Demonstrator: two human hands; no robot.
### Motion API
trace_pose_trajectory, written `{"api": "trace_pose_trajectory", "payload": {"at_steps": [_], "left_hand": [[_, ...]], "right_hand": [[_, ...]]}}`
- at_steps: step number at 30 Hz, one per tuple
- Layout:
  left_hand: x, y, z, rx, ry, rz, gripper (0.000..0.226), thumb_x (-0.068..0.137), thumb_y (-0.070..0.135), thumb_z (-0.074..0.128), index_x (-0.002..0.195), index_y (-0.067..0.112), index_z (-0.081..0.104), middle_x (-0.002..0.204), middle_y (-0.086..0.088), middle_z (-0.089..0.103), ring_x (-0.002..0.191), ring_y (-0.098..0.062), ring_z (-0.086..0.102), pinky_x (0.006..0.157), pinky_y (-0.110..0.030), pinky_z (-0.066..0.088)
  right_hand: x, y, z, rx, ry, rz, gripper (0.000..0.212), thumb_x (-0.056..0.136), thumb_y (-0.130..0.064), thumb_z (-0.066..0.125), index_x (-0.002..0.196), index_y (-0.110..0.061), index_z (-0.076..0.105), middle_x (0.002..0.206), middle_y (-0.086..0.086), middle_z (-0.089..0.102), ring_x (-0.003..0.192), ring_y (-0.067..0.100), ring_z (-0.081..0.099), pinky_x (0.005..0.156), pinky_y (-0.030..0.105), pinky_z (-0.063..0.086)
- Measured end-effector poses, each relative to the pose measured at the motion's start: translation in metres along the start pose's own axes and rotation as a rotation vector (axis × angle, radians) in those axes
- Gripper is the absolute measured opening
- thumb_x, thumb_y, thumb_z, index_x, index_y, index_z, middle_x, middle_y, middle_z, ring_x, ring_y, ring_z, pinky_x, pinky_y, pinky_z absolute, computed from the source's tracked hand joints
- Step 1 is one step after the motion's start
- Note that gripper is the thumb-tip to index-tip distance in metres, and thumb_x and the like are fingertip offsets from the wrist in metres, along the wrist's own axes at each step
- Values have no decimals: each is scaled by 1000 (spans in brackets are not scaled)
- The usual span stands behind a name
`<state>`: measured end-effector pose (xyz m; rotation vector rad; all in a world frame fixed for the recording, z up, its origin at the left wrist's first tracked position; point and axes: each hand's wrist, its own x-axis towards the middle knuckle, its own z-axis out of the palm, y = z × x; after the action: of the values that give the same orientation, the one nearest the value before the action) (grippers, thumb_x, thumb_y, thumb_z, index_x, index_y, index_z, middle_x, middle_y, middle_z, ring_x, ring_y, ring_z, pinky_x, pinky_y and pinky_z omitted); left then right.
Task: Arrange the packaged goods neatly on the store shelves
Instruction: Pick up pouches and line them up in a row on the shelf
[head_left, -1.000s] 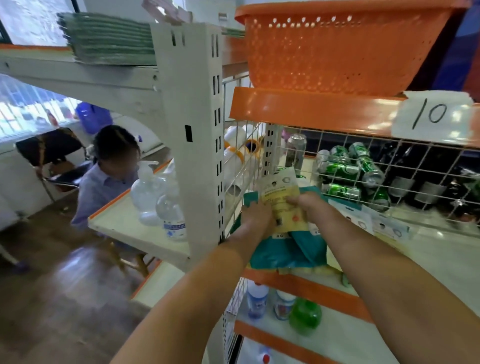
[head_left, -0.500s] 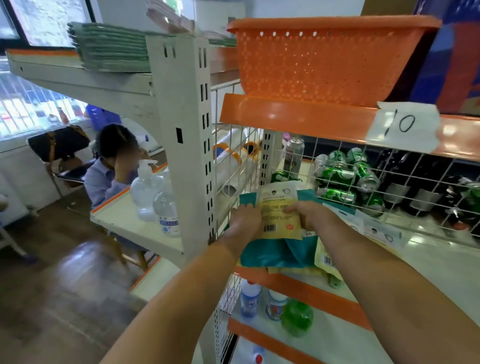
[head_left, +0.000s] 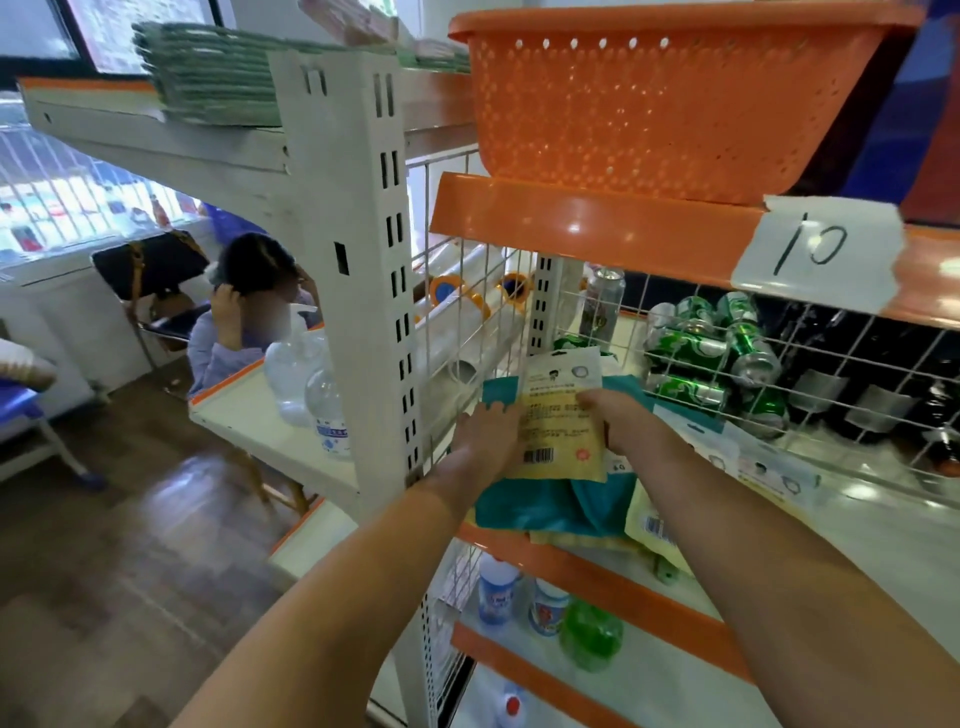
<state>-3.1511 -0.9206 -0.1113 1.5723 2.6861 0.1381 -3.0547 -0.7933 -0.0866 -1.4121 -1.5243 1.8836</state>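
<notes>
While both my arms reach into the middle shelf (head_left: 857, 525), my left hand (head_left: 485, 436) and right hand (head_left: 618, 415) each pinch a side edge of one yellow packet (head_left: 561, 415). Left has the left edge, right has the upper right edge. Fingers behind the packet are hidden, so grip depth is only a guess: looks like thumb-on-front. Packet is upright, barcode at the lower left, printed face toward me. It sits just in front of a teal packet (head_left: 540, 506), which lies at the shelf's left front corner, touching the orange shelf lip (head_left: 582, 564). Another yellow packet (head_left: 652, 527) pokes out under my right forearm, barcode showing. More flat white packets (head_left: 769, 467) lie to the right on the same shelf. Behind the wire grid (head_left: 810, 364): green cans (head_left: 706, 353) stacked on their sides. Shelf above holds an orange basket (head_left: 660, 98), beside a paper tag (head_left: 815, 254) reading 10. Shelf below: small bottles (head_left: 545, 605), one green.
</notes>
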Motion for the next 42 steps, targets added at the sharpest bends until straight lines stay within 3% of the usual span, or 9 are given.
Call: {"api": "trace_pose_trajectory", "payload": {"at_steps": [3, 9, 19, 24, 28, 32, 36, 39, 42], "left_hand": [[-2, 1, 1, -41, 33, -6, 35, 99, 26, 34, 128, 11, 45, 130, -11, 49, 120, -30, 45, 97, -43, 38], [-1, 10, -9, -43, 55, 18, 36, 101, 30, 33, 126, 9, 48, 129, -12, 50, 118, -29, 47, 92, -40, 41], [12, 70, -25, -114, 180, 293, 35, 99, 25, 35, 124, 9, 52, 129, -11, 53, 122, -28, 44, 98, -42, 37], [11, 102, -21, -130, 161, 464, 34, 99, 28, 34, 122, 10, 52, 126, -11, 53, 118, -28, 47, 93, -39, 39], [3, 131, -15, -122, 102, 585, 36, 101, 30, 32, 127, 11, 50, 128, -9, 51, 118, -25, 46, 92, -39, 41], [-13, 163, -4, -86, 74, 710, 40, 102, 33, 28, 127, 10, 49, 129, -10, 51, 117, -27, 46, 92, -41, 41], [-34, 193, 4, -97, 82, 814, 39, 102, 31, 29, 122, 9, 53, 125, -10, 53, 114, -27, 47, 90, -40, 40], [-50, 219, 11, -128, 77, 895, 35, 100, 27, 29, 117, 10, 56, 122, -8, 54, 113, -26, 47, 90, -40, 40], [-67, 245, 14, -164, 58, 951, 35, 101, 26, 29, 120, 12, 56, 123, -6, 55, 116, -24, 46, 94, -39, 38]], "right_hand": [[2, 4, -10, 16, 27, -18, 29, 96, -12, 49, 121, 2, 53, 98, 15, 62, 100, 32, 59, 95, 49, 46], [-19, 10, -42, 187, 82, -40, 31, 96, -12, 51, 126, -4, 52, 122, 16, 61, 106, 33, 60, 80, 45, 48], [-63, 30, -92, 309, 268, -122, 24, 97, -10, 47, 119, -4, 54, 84, 9, 60, 74, 24, 58, 79, 42, 47], [-90, 44, -118, 321, 480, -126, 10, 92, -13, 57, 99, -5, 58, 87, 12, 61, 84, 29, 60, 79, 42, 52], [-115, 64, -141, 305, 661, -128, 15, 91, -19, 61, 83, -8, 56, 101, 12, 62, 98, 28, 59, 95, 47, 48], [-148, 95, -164, 313, 744, -204, 8, 96, -18, 53, 99, -11, 53, 113, 10, 58, 99, 23, 55, 102, 46, 43], [-176, 123, -188, 450, 820, -170, 10, 94, -9, 54, 85, -9, 55, 87, 10, 60, 76, 26, 58, 91, 53, 48], [-202, 142, -210, 462, 903, -130, 5, 93, -15, 56, 90, -11, 57, 107, 16, 64, 95, 34, 63, 91, 57, 49], [-231, 155, -226, 510, 962, -128, 15, 94, -14, 54, 108, -8, 53, 106, 15, 63, 99, 34, 62, 89, 53, 50]]}}
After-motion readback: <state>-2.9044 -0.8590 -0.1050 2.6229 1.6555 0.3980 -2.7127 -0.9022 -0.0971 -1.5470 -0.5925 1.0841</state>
